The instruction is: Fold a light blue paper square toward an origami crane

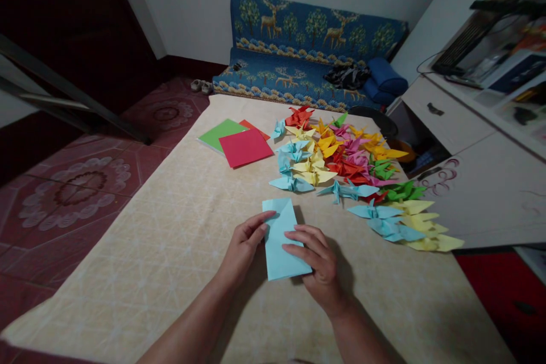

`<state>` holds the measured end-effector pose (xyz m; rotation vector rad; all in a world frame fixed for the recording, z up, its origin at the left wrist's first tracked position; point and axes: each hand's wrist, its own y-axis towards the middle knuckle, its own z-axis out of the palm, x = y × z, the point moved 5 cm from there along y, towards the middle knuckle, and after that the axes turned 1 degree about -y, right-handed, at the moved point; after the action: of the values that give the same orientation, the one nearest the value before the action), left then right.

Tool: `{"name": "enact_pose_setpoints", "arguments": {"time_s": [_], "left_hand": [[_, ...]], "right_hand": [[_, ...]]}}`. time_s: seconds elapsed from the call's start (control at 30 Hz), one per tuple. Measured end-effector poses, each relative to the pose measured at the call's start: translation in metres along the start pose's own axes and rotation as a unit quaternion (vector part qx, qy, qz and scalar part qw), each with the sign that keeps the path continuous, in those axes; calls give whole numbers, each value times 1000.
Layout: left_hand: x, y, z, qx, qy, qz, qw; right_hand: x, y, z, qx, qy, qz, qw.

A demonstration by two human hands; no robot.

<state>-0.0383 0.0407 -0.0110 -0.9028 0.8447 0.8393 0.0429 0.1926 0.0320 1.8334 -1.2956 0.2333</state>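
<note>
A light blue sheet of paper point(282, 239), folded into a long rectangle, lies on the beige table point(170, 239) in front of me. My left hand point(244, 245) touches its left edge, fingers stretched along the paper. My right hand point(319, 261) rests on its lower right part, fingers spread flat and pressing it down. Neither hand lifts the sheet.
A pile of several folded paper cranes point(341, 165) in many colours spreads across the table's right side. A stack of square sheets, red point(245, 148) on top with green point(222, 133) beneath, lies at the far left. A blue sofa point(307, 51) stands beyond; a white cabinet point(469, 142) is on the right.
</note>
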Motion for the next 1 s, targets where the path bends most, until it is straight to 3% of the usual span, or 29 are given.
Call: {"name": "enact_pose_setpoints", "arguments": {"time_s": [0.17,0.37,0.47,0.6,0.7,0.83,0.93,1.0], "left_hand": [[3,-1,0,14,-9,-10,1000],[-4,-7,12,87,-8,-6,996],[-10,-10,20,136,63,43,988],[-17,-13,26,175,197,130,956],[-17,-14,26,178,236,149,944],[-15,-15,28,182,240,152,942],[-18,-13,26,148,211,173,951],[-20,-11,23,104,193,188,957]], "right_hand": [[1,3,-3,-10,45,6,999],[-5,6,-6,-54,94,72,991],[-7,4,-6,-84,103,92,987],[-15,-2,-4,-142,100,143,974],[-23,-5,-1,-167,119,196,959],[-34,-10,8,-137,217,297,920],[-35,-13,13,-116,257,350,893],[-32,-12,13,-111,256,346,896]]}}
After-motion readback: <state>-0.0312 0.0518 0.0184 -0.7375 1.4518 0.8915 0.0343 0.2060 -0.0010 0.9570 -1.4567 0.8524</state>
